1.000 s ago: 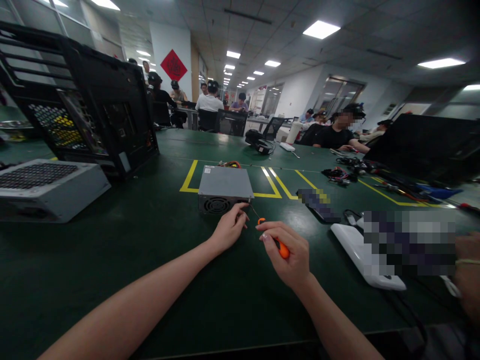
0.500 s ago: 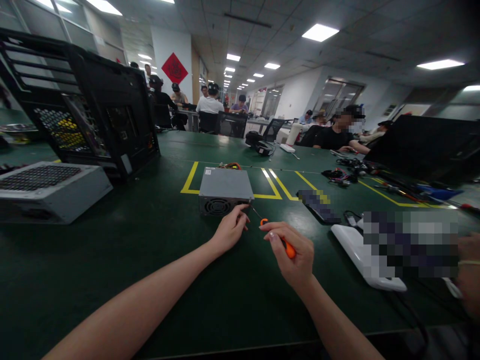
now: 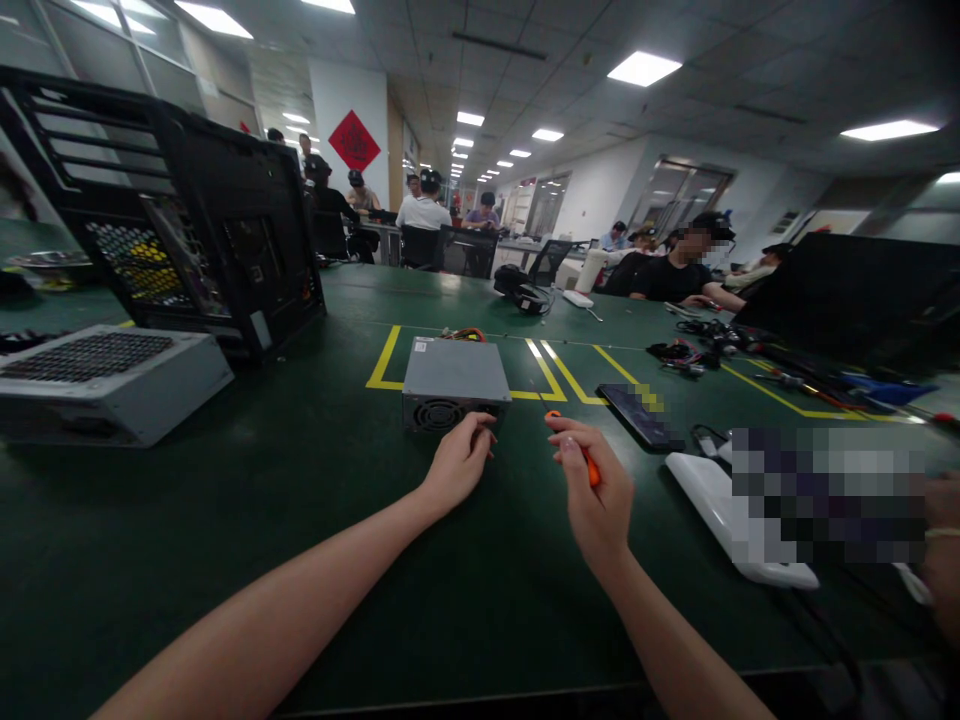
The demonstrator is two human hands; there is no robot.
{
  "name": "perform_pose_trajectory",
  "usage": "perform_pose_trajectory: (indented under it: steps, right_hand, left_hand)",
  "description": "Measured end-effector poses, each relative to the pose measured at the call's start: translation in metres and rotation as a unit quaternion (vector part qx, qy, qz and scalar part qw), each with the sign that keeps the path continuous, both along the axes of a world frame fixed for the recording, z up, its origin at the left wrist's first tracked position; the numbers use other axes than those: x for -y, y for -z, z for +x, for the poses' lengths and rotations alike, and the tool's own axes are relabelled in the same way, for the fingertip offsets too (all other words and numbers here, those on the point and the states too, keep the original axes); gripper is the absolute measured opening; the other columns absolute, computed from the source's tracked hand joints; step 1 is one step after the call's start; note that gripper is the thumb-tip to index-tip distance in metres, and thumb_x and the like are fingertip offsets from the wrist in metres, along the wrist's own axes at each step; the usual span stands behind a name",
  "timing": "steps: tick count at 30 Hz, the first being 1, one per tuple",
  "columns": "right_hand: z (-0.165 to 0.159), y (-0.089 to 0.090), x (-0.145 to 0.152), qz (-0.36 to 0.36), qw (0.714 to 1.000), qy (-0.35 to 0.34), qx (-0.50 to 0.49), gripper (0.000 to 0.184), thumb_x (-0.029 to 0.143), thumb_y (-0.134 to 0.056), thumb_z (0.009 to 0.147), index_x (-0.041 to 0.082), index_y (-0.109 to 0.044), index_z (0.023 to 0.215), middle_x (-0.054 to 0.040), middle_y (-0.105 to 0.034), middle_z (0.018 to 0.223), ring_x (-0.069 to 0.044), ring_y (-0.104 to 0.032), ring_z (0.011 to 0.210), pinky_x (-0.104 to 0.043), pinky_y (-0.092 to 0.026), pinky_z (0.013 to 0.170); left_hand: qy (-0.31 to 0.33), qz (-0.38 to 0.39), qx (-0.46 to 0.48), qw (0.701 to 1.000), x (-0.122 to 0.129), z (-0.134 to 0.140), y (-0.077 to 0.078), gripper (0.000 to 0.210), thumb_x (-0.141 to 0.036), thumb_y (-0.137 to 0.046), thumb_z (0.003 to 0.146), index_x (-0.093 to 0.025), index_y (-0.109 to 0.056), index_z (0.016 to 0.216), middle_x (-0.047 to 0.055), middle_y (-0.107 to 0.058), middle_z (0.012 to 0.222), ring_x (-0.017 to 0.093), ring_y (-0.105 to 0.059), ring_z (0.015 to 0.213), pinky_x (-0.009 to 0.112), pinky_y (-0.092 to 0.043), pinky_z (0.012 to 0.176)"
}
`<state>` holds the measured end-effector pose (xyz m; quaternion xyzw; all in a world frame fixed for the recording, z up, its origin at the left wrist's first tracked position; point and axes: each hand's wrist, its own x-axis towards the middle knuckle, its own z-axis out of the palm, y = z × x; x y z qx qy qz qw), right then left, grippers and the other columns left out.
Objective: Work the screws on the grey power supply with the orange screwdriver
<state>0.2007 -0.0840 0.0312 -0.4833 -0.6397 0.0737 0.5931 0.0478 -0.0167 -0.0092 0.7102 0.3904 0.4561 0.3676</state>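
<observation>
A grey computer power supply (image 3: pixel 456 368) lies on the green table, with its round fan grille facing me and coloured wires behind it. At its front right corner is my left hand (image 3: pixel 457 465), fingers bent together against the front face; whatever they may pinch is hidden. My right hand (image 3: pixel 601 495) is closed round the orange handle of a screwdriver (image 3: pixel 593 470). The thin shaft points up and left, its tip apart from the power supply, to the right of it.
On the left stand a black computer case (image 3: pixel 225 230) and a second power supply (image 3: pixel 120 385). To the right lie a dark phone-like slab (image 3: pixel 637 415), a white flat device (image 3: pixel 712 510) and cables (image 3: pixel 679 355). Someone's blurred hand (image 3: pixel 941 540) shows at the right edge.
My right hand has drawn the screwdriver away from the power supply's corner, up and to the right. My left index finger, stretched along the corner before, is now more bent.
</observation>
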Motion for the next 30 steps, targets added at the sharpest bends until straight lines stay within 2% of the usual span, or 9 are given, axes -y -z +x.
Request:
perform_pose_trajectory:
  steps: [3, 7, 12, 17, 22, 26, 28, 30]
  right_hand:
    - [0.002, 0.001, -0.022, -0.044, 0.999, 0.006, -0.01, 0.022, 0.031, -0.043, 0.085, 0.02, -0.06, 0.093, -0.006, -0.062, 0.104, -0.019, -0.058, 0.091, -0.036, -0.044, 0.081]
    - [0.006, 0.003, -0.077, -0.101, 0.994, 0.006, -0.045, 0.034, 0.04, -0.041, 0.084, 0.019, -0.061, 0.099, -0.0081, -0.063, 0.105, -0.021, -0.057, 0.096, -0.038, -0.042, 0.085]
    - [0.001, 0.012, -0.155, -0.141, 0.988, -0.018, -0.066, 0.036, 0.041, -0.046, 0.078, 0.017, -0.064, 0.097, -0.0089, -0.065, 0.104, -0.023, -0.056, 0.099, -0.039, -0.04, 0.088]
    - [-0.01, 0.021, -0.201, -0.2, 0.971, -0.049, -0.118, 0.04, 0.046, -0.046, 0.076, 0.017, -0.067, 0.093, -0.0077, -0.068, 0.098, -0.021, -0.059, 0.092, -0.035, -0.043, 0.084]
    - [-0.015, 0.02, -0.209, -0.229, 0.957, -0.087, -0.158, 0.044, 0.049, -0.053, 0.071, 0.014, -0.067, 0.094, -0.0085, -0.068, 0.094, -0.019, -0.061, 0.082, -0.031, -0.046, 0.076]
    - [-0.025, 0.014, -0.191, -0.235, 0.952, -0.112, -0.16, 0.048, 0.048, -0.056, 0.07, 0.014, -0.064, 0.102, -0.0096, -0.067, 0.095, -0.019, -0.061, 0.079, -0.031, -0.046, 0.073]
    - [-0.039, 0.013, -0.178, -0.23, 0.953, -0.126, -0.151, 0.046, 0.047, -0.054, 0.071, 0.014, -0.064, 0.101, -0.0091, -0.067, 0.096, -0.02, -0.06, 0.083, -0.032, -0.045, 0.075]
    - [-0.059, 0.014, -0.164, -0.222, 0.954, -0.142, -0.139, 0.042, 0.046, -0.053, 0.072, 0.016, -0.065, 0.099, -0.0081, -0.066, 0.098, -0.02, -0.059, 0.088, -0.033, -0.044, 0.079]
  left_hand:
    - [-0.037, 0.0, 0.002, 0.999, 0.003, -0.006, -0.003, 0.022, -0.024, -0.037, 0.086, -0.018, -0.052, 0.101, 0.003, -0.059, 0.085, 0.013, -0.058, 0.071, 0.027, -0.045, 0.069]
    - [-0.074, -0.016, 0.006, 0.997, 0.002, -0.013, -0.003, 0.022, -0.022, -0.039, 0.085, -0.017, -0.052, 0.103, 0.005, -0.06, 0.09, 0.013, -0.059, 0.075, 0.028, -0.046, 0.071]
    - [-0.069, -0.02, 0.002, 0.997, -0.002, -0.015, 0.0, 0.024, -0.02, -0.04, 0.084, -0.018, -0.053, 0.104, 0.005, -0.06, 0.093, 0.013, -0.06, 0.077, 0.027, -0.047, 0.073]
    - [-0.084, -0.04, 0.029, 0.995, -0.003, -0.015, 0.0, 0.022, -0.019, -0.041, 0.084, -0.016, -0.053, 0.102, 0.008, -0.06, 0.097, 0.014, -0.06, 0.084, 0.031, -0.047, 0.079]
    - [-0.083, -0.058, 0.023, 0.995, 0.012, -0.03, -0.007, 0.024, -0.02, -0.043, 0.084, -0.015, -0.052, 0.106, 0.01, -0.055, 0.107, 0.017, -0.056, 0.097, 0.034, -0.045, 0.087]
    - [-0.051, -0.102, 0.02, 0.993, 0.047, -0.065, -0.02, 0.031, -0.026, -0.045, 0.085, -0.019, -0.048, 0.115, 0.01, -0.05, 0.117, 0.018, -0.051, 0.108, 0.034, -0.043, 0.091]
    - [-0.062, -0.129, 0.024, 0.989, 0.067, -0.085, -0.026, 0.035, -0.028, -0.045, 0.085, -0.02, -0.045, 0.119, 0.01, -0.048, 0.122, 0.018, -0.048, 0.113, 0.035, -0.041, 0.095]
    - [-0.106, -0.137, 0.031, 0.984, 0.088, -0.103, -0.029, 0.037, -0.031, -0.044, 0.085, -0.021, -0.045, 0.121, 0.01, -0.046, 0.124, 0.019, -0.045, 0.117, 0.036, -0.039, 0.098]
